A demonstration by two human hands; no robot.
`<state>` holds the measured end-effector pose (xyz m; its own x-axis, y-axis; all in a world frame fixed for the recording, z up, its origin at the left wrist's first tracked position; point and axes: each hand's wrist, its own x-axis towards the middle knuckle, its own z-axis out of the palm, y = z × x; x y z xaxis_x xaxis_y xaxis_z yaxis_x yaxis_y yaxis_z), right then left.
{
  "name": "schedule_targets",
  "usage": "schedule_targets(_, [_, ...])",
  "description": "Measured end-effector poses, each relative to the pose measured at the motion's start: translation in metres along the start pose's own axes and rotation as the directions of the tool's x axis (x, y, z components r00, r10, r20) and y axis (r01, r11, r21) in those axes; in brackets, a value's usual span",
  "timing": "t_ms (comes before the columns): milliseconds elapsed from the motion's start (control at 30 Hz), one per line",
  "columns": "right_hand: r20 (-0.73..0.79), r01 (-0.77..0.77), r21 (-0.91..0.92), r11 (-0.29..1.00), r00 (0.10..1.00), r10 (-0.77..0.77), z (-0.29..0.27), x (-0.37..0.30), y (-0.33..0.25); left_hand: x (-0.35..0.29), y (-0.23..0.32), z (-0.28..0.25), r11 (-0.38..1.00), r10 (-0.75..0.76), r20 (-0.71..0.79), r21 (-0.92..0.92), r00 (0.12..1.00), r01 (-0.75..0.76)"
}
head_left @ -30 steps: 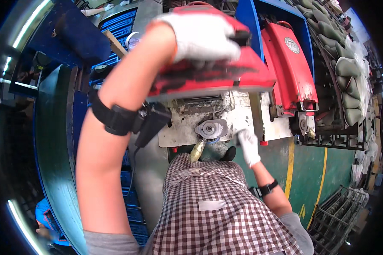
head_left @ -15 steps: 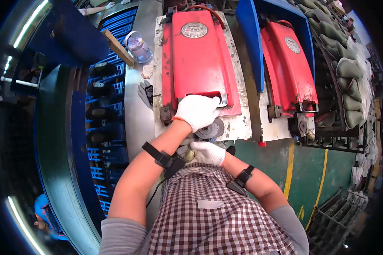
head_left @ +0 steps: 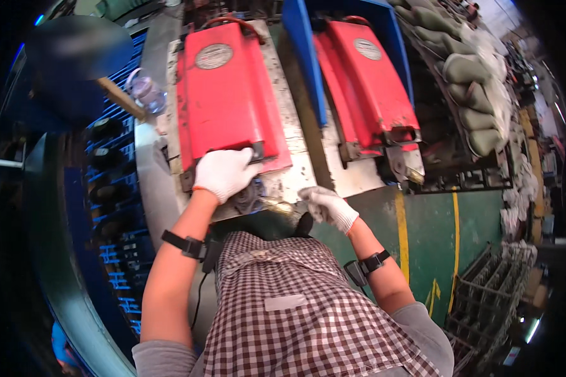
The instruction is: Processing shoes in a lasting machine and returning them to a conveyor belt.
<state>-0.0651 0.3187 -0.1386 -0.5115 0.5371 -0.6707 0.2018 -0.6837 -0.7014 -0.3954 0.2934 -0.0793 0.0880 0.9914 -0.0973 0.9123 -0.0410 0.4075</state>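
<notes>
My left hand [head_left: 225,172], in a white glove, grips the near edge of a red machine cover [head_left: 226,94] that lies shut on a worn white machine bed [head_left: 295,173]. Just below that hand sits a round metal part [head_left: 248,196]. My right hand [head_left: 329,206], also gloved, holds a small brass-coloured piece [head_left: 278,205] beside the round part at the bed's front edge. Both forearms carry black wrist straps.
A second red cover [head_left: 365,81] lies on the neighbouring machine to the right, with a blue panel [head_left: 305,56] between them. A clear plastic bottle [head_left: 146,93] stands at the left. Stacked grey sacks [head_left: 478,81] line the right; a wire crate [head_left: 490,295] sits on the green floor.
The red cover, raised high by my left hand a second ago, has come down flat. My right hand has shifted right, now holding the brass-coloured piece by the round part.
</notes>
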Motion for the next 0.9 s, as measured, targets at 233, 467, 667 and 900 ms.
schedule_targets(233, [-0.396, 0.327, -0.701, 0.634, 0.561, -0.727, -0.065, -0.019, -0.01, 0.003, -0.009, -0.009, 0.995, -0.097, 0.027, 0.011, 0.995, 0.096])
schedule_targets(467, [-0.518, 0.336, -0.487, 0.806, 0.633, -0.576, -0.076, -0.028, -0.034, 0.006, -0.007, -0.022, 0.981, -0.18, 0.17, -0.035, 0.969, 0.189])
schedule_targets(667, [0.151, 0.325, -0.657, 0.68, 0.941, -0.303, 0.042, 0.044, -0.009, -0.006, -0.038, -0.001, 0.982, -0.173, 0.183, -0.041, 0.968, 0.183])
schedule_targets(900, [0.247, 0.257, -0.953, 0.16, 0.966, -0.08, 0.136, 0.083, -0.012, -0.01, -0.033, 0.002, 0.968, -0.235, 0.168, -0.054, 0.957, 0.247])
